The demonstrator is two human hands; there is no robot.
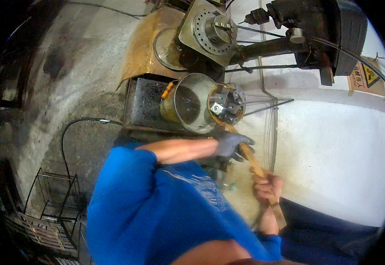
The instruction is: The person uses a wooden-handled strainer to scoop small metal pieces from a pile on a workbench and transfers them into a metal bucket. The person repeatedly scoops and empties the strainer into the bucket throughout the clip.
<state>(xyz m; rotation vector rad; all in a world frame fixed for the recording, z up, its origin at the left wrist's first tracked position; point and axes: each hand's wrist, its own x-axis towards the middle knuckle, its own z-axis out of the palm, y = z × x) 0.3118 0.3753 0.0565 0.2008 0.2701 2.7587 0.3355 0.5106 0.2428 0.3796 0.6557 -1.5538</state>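
My left hand [234, 146], in a grey glove, is closed round the upper part of a flat, yellowish handle. My right hand [267, 187], which looks bare, grips the same handle lower down. At the handle's far end is the round-rimmed head of a long-handled scoop [250, 160], filled with several square metal parts [227, 105]. The scoop's head is just right of a metal bucket [196, 127] and overlaps its right rim in view. Dark contents show inside the bucket; whether the scoop touches it I cannot tell.
The bucket stands at a dark metal tray [146, 104]. Behind are a machine's round plate with a chuck [219, 30], a brown cardboard sheet [144, 44] and a drill head [258, 17] at the upper right. A black hose [69, 132] and wire rack [53, 212] are at left.
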